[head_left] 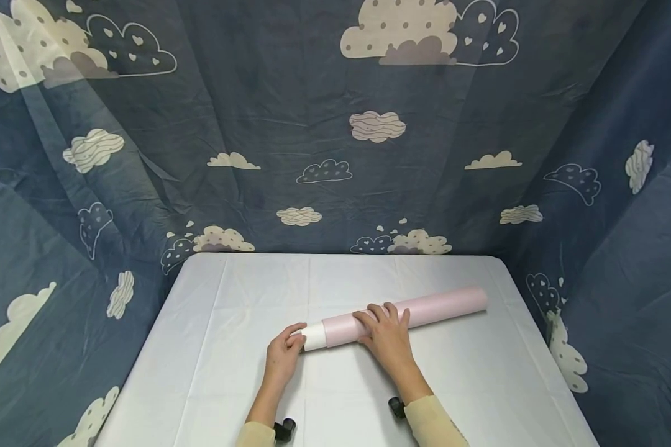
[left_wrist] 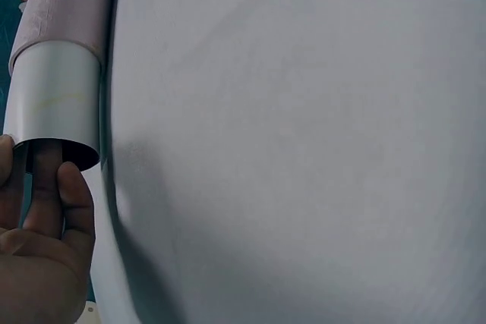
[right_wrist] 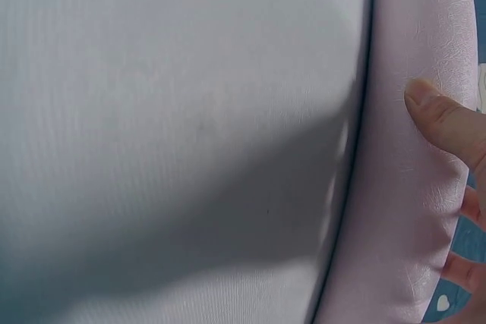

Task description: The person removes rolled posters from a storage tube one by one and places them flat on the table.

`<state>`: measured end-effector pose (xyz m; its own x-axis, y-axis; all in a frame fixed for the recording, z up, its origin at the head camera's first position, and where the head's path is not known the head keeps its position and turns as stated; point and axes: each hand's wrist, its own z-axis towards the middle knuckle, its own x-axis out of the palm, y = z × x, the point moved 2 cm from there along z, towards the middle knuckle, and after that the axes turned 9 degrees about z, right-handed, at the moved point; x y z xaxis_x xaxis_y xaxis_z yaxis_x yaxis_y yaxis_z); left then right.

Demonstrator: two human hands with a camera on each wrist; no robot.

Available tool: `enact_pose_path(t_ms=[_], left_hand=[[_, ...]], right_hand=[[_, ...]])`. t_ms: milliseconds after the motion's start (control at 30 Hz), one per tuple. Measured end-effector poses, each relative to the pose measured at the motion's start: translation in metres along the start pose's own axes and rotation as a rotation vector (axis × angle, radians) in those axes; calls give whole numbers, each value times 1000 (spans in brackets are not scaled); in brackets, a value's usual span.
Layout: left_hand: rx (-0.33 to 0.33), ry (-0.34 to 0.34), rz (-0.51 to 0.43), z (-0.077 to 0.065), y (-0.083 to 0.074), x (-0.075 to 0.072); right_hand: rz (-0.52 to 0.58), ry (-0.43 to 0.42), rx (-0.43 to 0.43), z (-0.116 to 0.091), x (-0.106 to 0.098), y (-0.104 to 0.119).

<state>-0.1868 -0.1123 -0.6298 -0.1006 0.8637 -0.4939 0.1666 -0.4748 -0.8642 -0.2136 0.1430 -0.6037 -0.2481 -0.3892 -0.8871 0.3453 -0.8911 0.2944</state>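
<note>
Left hand (head_left: pixel 283 357) pinched white tube (head_left: pixel 315 337) end, right hand (head_left: pixel 389 340) clamped pink roll (head_left: pixel 447 306), angled toward surface's (head_left: pixel 492 379) far right corner. Likely aligning step; next probably needed steady grips

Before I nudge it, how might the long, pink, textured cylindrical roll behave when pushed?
The pink roll would probably roll sideways, given its round sides. It looks fairly stiff, running straight beyond the right hand. The hollow white tube may slip within it, since its end protrudes.

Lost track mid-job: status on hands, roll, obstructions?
Left hand at white core, finger inside. Right hand gripping pink roll. Roll on white table. No obstruction visible.
</note>
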Motion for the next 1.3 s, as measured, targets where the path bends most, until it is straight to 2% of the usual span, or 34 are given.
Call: enact_pose_path(t_ms=[233,500,1300], left_hand=[[-5,-15,-12,3,0,-8],[-11,-13,-18,5,2,-10],[-8,-17,-20,-3,7,-20]], right_hand=[[-9,21,17,2,-3,-10],[-11,37,27,3,-5,-17],[8,24,26,-3,-3,-32]])
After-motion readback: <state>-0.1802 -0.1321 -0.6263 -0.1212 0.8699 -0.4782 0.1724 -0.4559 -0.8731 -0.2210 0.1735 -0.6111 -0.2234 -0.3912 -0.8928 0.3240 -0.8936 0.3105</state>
